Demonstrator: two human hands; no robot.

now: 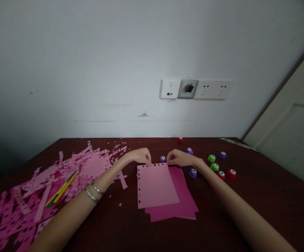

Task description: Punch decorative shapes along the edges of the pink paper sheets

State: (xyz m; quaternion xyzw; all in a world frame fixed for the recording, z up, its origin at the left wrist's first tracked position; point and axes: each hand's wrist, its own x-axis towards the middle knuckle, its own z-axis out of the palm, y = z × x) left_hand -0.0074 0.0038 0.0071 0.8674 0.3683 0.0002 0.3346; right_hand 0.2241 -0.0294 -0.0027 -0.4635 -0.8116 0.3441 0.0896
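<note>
A light pink sheet of paper (157, 185) lies in front of me, with small punched shapes along its top and left edges. My left hand (141, 156) is closed in a pinch at the middle of the sheet's top edge. At the top right corner, my right hand (179, 158) pinches the same edge, its fingertips partly hidden. Darker pink sheets (187, 199) lie fanned out beneath the light one. Between my hands, just beyond the paper, stands a purple craft punch (162, 159). Another purple punch (193, 173) sits beside my right wrist.
Punched pink strips and scraps (70, 175) are heaped on the left, with a yellow utility knife (62, 189) on top. Several green (211, 158), red (231, 173) and purple punches are scattered at right. A ruler-like strip (238, 144) lies by the back right edge, below wall sockets (213, 90).
</note>
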